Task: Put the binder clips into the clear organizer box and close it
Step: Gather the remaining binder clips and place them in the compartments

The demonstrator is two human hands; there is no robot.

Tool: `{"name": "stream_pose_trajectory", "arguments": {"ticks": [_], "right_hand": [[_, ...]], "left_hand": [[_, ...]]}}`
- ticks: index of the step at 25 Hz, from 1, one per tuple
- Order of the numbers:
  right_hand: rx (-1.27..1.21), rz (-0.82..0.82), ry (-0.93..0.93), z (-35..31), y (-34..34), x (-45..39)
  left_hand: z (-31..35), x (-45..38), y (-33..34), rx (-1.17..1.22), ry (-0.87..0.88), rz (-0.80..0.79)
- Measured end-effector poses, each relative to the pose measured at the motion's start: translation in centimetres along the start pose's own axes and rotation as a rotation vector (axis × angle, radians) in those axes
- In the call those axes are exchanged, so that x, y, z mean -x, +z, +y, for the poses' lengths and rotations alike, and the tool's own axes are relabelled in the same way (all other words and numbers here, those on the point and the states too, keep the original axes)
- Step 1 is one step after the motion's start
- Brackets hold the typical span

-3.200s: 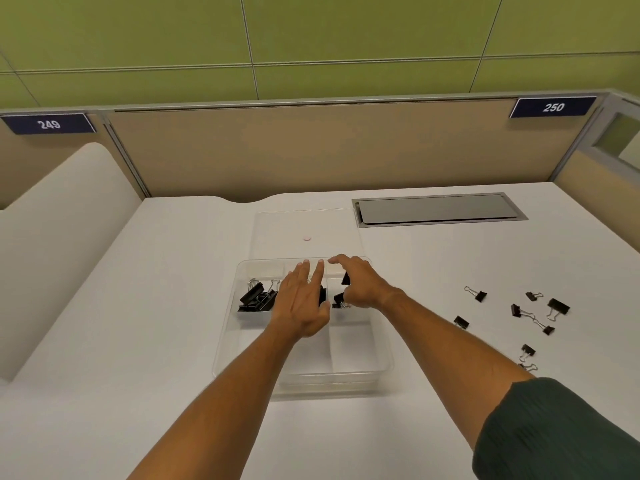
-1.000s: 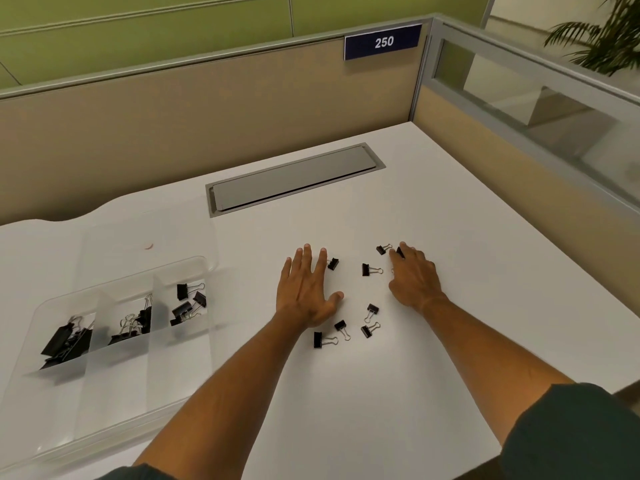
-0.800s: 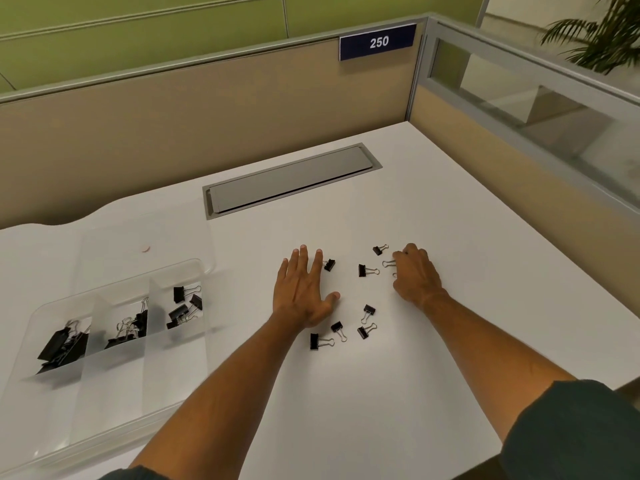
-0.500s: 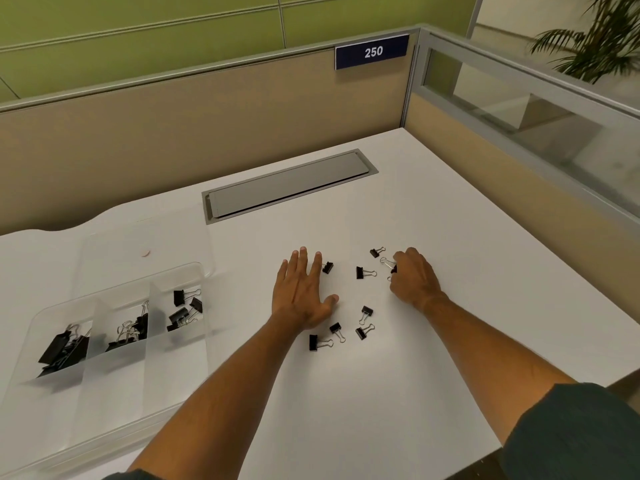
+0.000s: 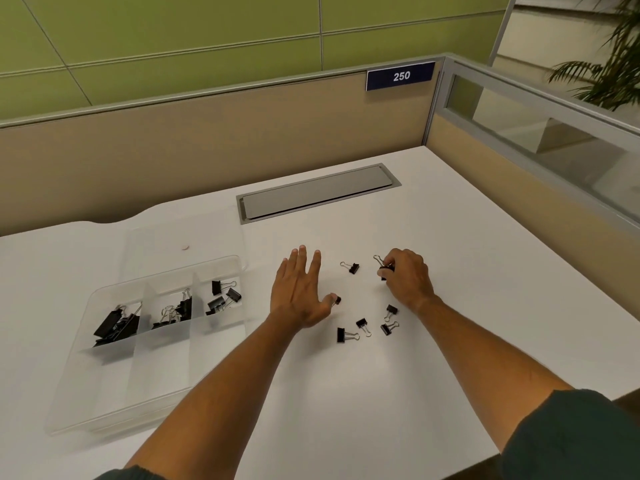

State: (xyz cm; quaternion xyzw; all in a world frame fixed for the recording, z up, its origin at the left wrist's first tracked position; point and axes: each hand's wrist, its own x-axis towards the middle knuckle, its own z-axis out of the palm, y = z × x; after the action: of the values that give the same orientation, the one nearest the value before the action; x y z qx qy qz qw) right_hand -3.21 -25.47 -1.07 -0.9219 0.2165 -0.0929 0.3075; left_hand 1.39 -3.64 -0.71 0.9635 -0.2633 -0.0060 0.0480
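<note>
Now right hand point(image 5: 408, 278) is pinching a clip point(image 5: 383, 268); left hand point(image 5: 299, 294) is lying spread on worktop point(image 5: 450, 271). Lifting straight should avoid scattering neighbours.

The right hand point(image 5: 407, 277) covers most of the binder clip point(image 5: 383, 268) it pinches, so only a wire handle and a black corner show; another small clip point(image 5: 337, 300) sits half hidden behind the left hand's point(image 5: 298, 294) thumb; the organizer box's point(image 5: 69, 407) clear lid point(image 5: 187, 237) is barely traceable against the desk; both sleeves are cut off by the lower edge.
</note>
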Motion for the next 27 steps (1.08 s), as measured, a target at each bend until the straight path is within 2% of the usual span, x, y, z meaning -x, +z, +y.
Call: {"name": "stream_pose_trajectory", "arguments": {"ticks": [4,13,27], "right_hand": [[0.005,-0.001,-0.030,-2.7,0.8,1.0],[-0.184,-0.086,-0.066,-9.9,4.0,2.8],[-0.148,-0.221,-0.219,-20.0,11.5,5.7]], "left_hand": [[-2.3,1.3,-1.2,-0.002,-0.026,0.018],[-8.3,4.7,-3.2,-0.001,-0.133,0.036],[-16.6,10.0,-3.1,0.005,-0.285,0.033]]}}
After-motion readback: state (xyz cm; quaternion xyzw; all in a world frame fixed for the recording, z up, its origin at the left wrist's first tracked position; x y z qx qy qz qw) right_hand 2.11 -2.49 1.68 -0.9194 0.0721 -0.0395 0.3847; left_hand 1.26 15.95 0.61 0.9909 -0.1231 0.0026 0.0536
